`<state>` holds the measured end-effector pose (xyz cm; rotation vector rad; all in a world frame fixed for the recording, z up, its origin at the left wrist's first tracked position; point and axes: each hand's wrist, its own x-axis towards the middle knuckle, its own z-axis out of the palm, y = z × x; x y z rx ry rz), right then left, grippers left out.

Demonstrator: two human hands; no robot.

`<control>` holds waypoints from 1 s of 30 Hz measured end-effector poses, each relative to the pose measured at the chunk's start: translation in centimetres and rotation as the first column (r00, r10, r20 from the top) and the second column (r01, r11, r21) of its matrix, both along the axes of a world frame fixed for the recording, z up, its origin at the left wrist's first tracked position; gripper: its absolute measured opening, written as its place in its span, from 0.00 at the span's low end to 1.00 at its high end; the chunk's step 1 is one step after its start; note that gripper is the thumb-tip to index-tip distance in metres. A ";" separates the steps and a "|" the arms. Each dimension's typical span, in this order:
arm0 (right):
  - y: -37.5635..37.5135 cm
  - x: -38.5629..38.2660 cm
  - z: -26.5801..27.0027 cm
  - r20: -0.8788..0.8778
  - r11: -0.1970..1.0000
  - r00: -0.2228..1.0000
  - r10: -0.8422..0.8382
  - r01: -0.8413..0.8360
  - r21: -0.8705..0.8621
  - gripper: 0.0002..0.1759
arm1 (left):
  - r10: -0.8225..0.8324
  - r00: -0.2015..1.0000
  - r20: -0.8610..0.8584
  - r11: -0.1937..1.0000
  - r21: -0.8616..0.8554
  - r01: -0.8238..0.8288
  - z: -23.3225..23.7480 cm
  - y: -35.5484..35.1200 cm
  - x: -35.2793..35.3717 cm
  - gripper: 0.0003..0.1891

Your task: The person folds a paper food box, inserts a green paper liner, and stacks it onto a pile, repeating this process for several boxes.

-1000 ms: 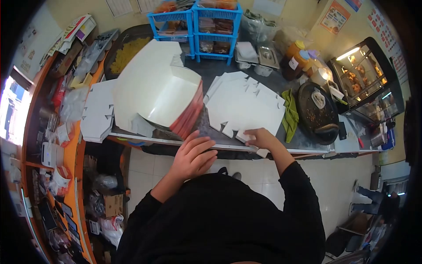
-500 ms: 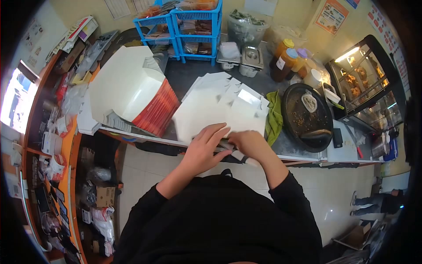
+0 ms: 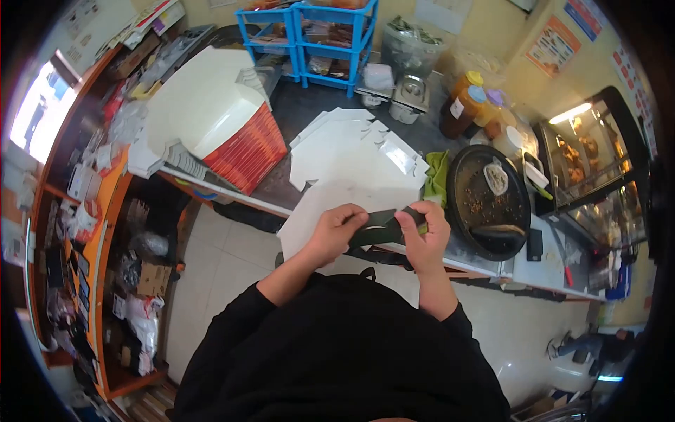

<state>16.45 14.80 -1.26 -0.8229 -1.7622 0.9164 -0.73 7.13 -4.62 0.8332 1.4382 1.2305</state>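
With our left hand (image 3: 335,233) and right hand (image 3: 429,235) we pinch the dark flap (image 3: 380,226) of a white cardboard sheet (image 3: 327,200) at the counter's (image 3: 285,116) near edge; beyond it lie more sheets (image 3: 355,144), with red-sided boxes (image 3: 249,148) leftward.

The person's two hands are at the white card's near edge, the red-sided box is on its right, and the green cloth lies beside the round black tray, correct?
Not quite: the head view shows the red-sided box to the left of the white card. The left hand and right hand are at the card's near edge, and the green cloth lies beside the round black tray.
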 end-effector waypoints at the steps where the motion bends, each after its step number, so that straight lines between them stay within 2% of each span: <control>1: -0.2 -0.4 0.7 0.103 0.992 0.994 -0.038 0.025 0.125 0.09 | -0.036 0.999 0.017 0.998 0.053 0.035 0.9 -0.1 0.6 0.07; 2: -0.4 -0.6 1.1 0.196 0.967 0.976 -0.092 0.041 0.250 0.09 | -0.038 0.999 -0.032 0.993 0.110 0.041 1.1 -0.2 1.0 0.07; 4: -0.2 0.3 1.3 0.342 0.936 0.939 0.037 -0.152 0.316 0.09 | -0.045 0.989 -0.138 0.972 0.224 0.075 1.4 -0.2 1.5 0.07; 6: -0.2 0.9 2.5 0.440 0.868 0.886 0.147 -0.329 0.372 0.07 | -0.070 0.987 -0.145 0.970 0.221 0.101 1.7 -0.4 1.7 0.06; 8: -0.1 1.6 3.9 0.422 0.819 0.907 0.006 -0.247 0.519 0.15 | -0.068 0.984 -0.165 0.956 0.270 0.111 2.3 -0.3 2.1 0.05; 10: 0.7 2.0 3.7 0.214 0.862 0.974 -0.080 -0.040 0.505 0.24 | -0.029 0.981 -0.193 0.926 0.363 0.099 3.1 -0.6 2.6 0.03; 12: 3.1 2.7 2.0 -0.162 0.951 0.969 -0.188 0.221 0.216 0.35 | -0.170 0.943 -0.286 0.817 0.494 0.297 4.0 -1.1 2.1 0.03; 13: 3.8 3.7 2.8 -0.320 0.974 0.942 -0.101 0.028 -0.224 0.40 | -0.232 0.911 -0.341 0.741 0.545 0.393 4.4 -1.2 1.8 0.04; 14: 4.8 5.2 3.7 -0.484 0.781 0.870 -0.095 -0.237 -0.578 0.45 | -0.276 0.885 -0.374 0.708 0.544 0.450 4.8 -1.4 1.8 0.05; 15: 6.1 5.7 4.0 -0.645 0.674 0.757 -0.103 -0.424 -0.605 0.41 | -0.319 0.855 -0.408 0.670 0.541 0.508 5.2 -1.4 1.8 0.07; 16: 6.3 6.2 4.2 -0.750 0.634 0.657 -0.072 -0.551 -0.543 0.38 | -0.359 0.823 -0.441 0.629 0.537 0.562 5.4 -1.2 1.7 0.09; 17: 6.1 6.7 4.3 -0.752 0.713 0.657 -0.055 -0.502 -0.491 0.37 | -0.419 0.757 -0.501 0.638 0.431 0.638 5.1 -1.0 1.1 0.12; 20: 3.6 5.6 4.8 -0.684 0.920 0.729 0.029 -0.286 -0.267 0.36 | -0.076 0.800 -0.595 0.799 0.444 0.406 5.6 -0.2 0.9 0.15; 21: 2.7 5.5 4.6 -0.641 0.963 0.766 0.051 -0.207 -0.170 0.36 | -0.027 0.839 -0.544 0.842 0.439 0.312 5.2 0.2 0.5 0.16; 22: 1.7 5.2 3.7 -0.559 0.976 0.811 0.169 -0.216 -0.018 0.35 | -0.009 0.952 -0.305 0.856 0.490 0.165 5.3 0.6 0.6 0.18; 23: 0.7 5.0 3.6 -0.364 0.954 0.882 0.299 -0.262 0.146 0.33 | 0.016 0.999 -0.045 0.866 0.500 0.009 5.7 1.0 1.1 0.21; 24: -0.3 4.5 4.0 -0.137 0.897 0.913 0.384 -0.334 0.290 0.32 | 0.044 0.975 0.219 0.871 0.468 -0.145 6.0 1.4 1.6 0.24; 25: -0.5 3.8 4.1 0.006 0.785 0.867 0.498 -0.454 0.421 0.31 | 0.037 0.960 0.277 0.917 0.372 -0.143 6.6 1.7 2.0 0.32; 26: -0.5 3.3 4.3 0.166 0.637 0.800 0.577 -0.568 0.522 0.31 | 0.008 0.944 0.328 0.930 0.345 -0.127 6.5 1.7 2.0 0.29; 28: -1.1 3.3 3.8 0.071 0.708 0.816 0.574 -0.538 0.457 0.30 | -0.051 0.903 0.426 0.950 0.300 -0.087 6.3 1.9 1.8 0.24; 29: -1.3 3.3 3.6 0.023 0.743 0.825 0.565 -0.521 0.421 0.29 | 0.008 0.903 0.430 0.932 0.324 -0.162 6.3 2.0 2.5 0.19; 30: -1.4 3.4 3.4 -0.019 0.785 0.856 0.517 -0.465 0.410 0.29 | 0.021 0.906 0.423 0.925 0.335 -0.178 6.2 1.9 3.0 0.17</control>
